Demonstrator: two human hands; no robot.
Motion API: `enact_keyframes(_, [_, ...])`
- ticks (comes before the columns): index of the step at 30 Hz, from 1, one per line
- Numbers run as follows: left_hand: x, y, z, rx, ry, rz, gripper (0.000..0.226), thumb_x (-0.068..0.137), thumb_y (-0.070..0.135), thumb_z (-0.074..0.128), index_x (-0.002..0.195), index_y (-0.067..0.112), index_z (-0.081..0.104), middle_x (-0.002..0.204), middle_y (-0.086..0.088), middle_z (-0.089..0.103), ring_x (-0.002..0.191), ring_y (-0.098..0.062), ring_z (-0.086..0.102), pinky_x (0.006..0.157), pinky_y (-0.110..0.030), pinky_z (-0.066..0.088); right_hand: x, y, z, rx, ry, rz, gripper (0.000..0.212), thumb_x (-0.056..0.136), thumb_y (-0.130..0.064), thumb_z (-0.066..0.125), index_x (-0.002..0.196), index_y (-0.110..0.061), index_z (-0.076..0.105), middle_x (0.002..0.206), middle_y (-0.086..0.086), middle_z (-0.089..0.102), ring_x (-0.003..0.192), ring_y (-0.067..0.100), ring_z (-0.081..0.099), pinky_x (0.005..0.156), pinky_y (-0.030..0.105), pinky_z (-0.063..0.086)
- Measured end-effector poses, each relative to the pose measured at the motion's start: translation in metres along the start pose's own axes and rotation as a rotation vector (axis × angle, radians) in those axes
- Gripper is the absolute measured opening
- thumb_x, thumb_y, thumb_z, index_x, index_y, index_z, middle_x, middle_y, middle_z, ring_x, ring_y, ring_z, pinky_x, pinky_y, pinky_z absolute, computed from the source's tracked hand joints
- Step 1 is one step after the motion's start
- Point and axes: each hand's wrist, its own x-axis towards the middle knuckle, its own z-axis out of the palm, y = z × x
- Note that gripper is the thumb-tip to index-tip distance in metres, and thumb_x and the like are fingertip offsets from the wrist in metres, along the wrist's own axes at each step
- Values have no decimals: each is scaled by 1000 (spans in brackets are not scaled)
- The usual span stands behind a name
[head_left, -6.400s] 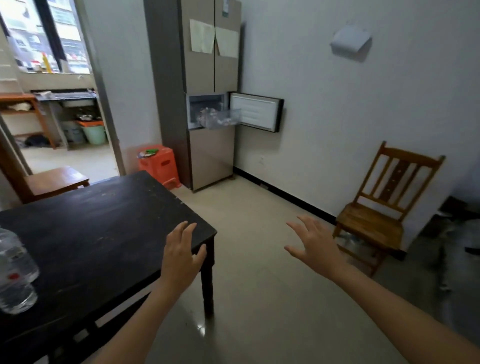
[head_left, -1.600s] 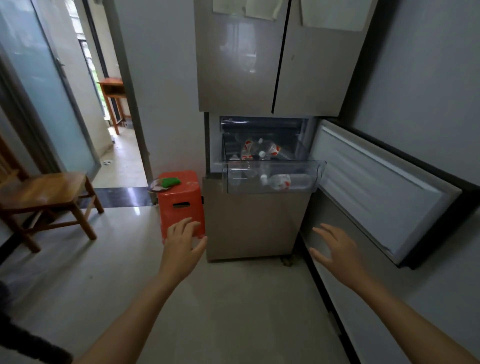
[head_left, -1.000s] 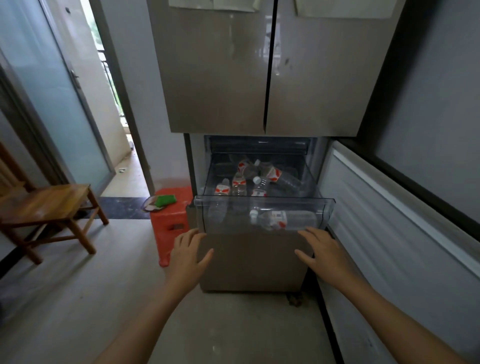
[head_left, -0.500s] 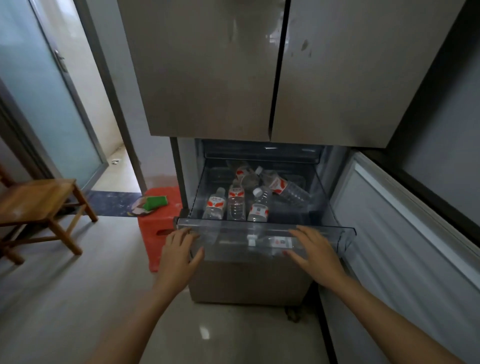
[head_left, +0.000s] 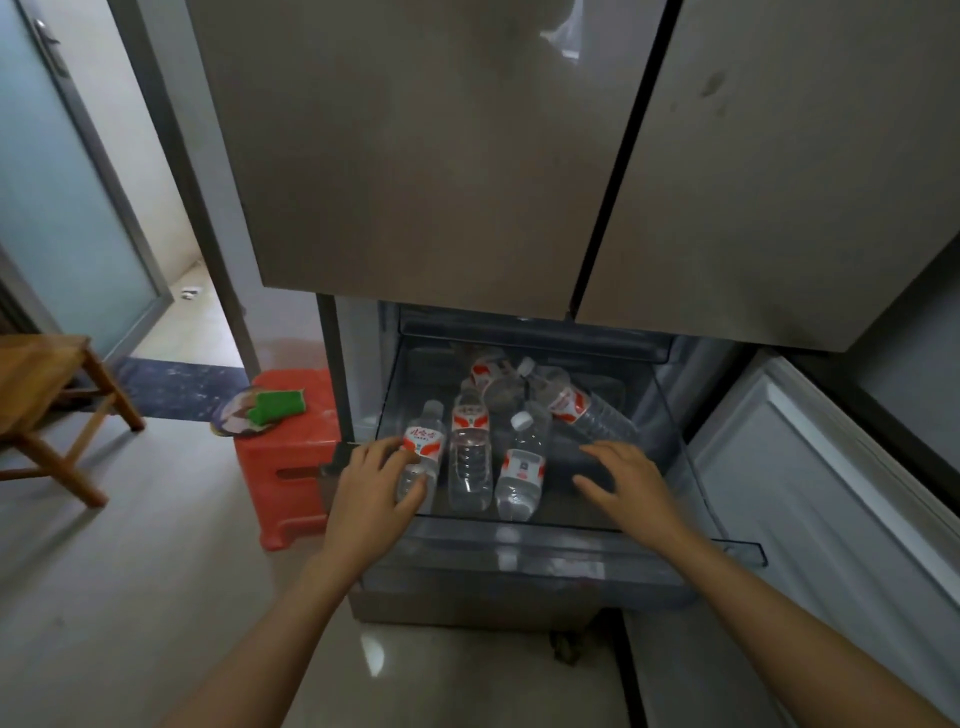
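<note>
Fingers (head_left: 383, 453) and thumb of the left hand (head_left: 371, 491) curl around the leftmost bottle (head_left: 425, 448), which lies in the open fridge drawer (head_left: 519, 552); the right hand (head_left: 626, 483) is spread above the drawer, holding nothing.

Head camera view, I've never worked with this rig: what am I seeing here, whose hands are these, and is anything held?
No machine here: a person wears one wide-angle camera on the head, looking forward and down at both bare hands. The left hand grips the leftmost clear plastic water bottle with a red-and-white label. The right hand is open above the pulled-out clear plastic fridge drawer and holds nothing. Several other bottles lie in that drawer. Left of the grey fridge stands an orange plastic stool.
</note>
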Motion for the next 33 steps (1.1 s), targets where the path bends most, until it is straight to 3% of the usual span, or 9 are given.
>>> enact_keyframes(5, [0, -3, 0, -110, 47, -50, 60, 74, 55, 35, 102, 13, 67, 119, -4, 57, 114, -20, 47, 89, -29, 37, 25, 3, 4, 71, -307, 6, 39, 87, -32, 61, 123, -18, 55, 124, -3, 56, 113, 10, 51, 95, 23, 40])
enact_keyframes(9, [-2, -1, 4, 30, 65, -12, 53, 75, 49, 38, 97, 11, 69, 112, -8, 62, 103, -25, 56, 77, -29, 42, 42, 1, 12, 92, -633, -5, 35, 86, -31, 61, 119, -19, 55, 109, -10, 54, 95, 0, 49, 79, 14, 36])
enact_keyframes(15, [-2, 3, 6, 269, 38, 5, 43, 74, 43, 44, 87, 12, 70, 100, -8, 67, 85, -26, 65, 61, -31, 52, 54, 11, 31, 42, -888, 13, 38, 84, -29, 64, 120, -23, 52, 109, -8, 52, 96, 7, 50, 77, 16, 41])
enact_keyframes(17, [-3, 3, 6, 298, 30, 1, 42, 74, 43, 44, 87, 13, 70, 101, -8, 67, 86, -26, 64, 61, -31, 52, 55, 10, 39, -34, -964, -33, 38, 87, -22, 60, 123, -20, 51, 120, -2, 54, 104, 12, 51, 86, 21, 42])
enact_keyframes(19, [-4, 1, 9, 294, 64, 9, 41, 74, 41, 45, 87, 12, 70, 102, -8, 66, 90, -25, 61, 62, -32, 52, 55, 8, 48, -124, -1021, -98, 38, 89, -19, 56, 127, -17, 50, 132, 4, 50, 115, 19, 49, 96, 29, 37])
enact_keyframes(23, [-6, 3, 10, 274, 142, 29, 37, 76, 36, 46, 85, 9, 70, 100, -10, 66, 93, -22, 53, 63, -33, 50, 54, 8, 62, -134, -1086, -149, 38, 94, -21, 46, 132, -17, 46, 141, 5, 43, 126, 22, 41, 104, 32, 30])
enact_keyframes(28, [-7, 5, 10, 283, 136, -9, 39, 78, 39, 45, 85, 9, 70, 100, -10, 66, 88, -28, 62, 61, -33, 51, 53, 9, 70, -44, -998, -226, 38, 97, -32, 36, 131, -17, 47, 138, 5, 45, 124, 20, 43, 104, 31, 30])
enact_keyframes(33, [-7, 6, 9, 265, 156, -29, 38, 79, 37, 46, 82, 8, 70, 98, -10, 67, 86, -27, 62, 60, -31, 49, 55, 8, 74, -59, -1091, -120, 35, 97, -20, 37, 129, -10, 47, 137, 11, 45, 122, 24, 44, 101, 29, 31])
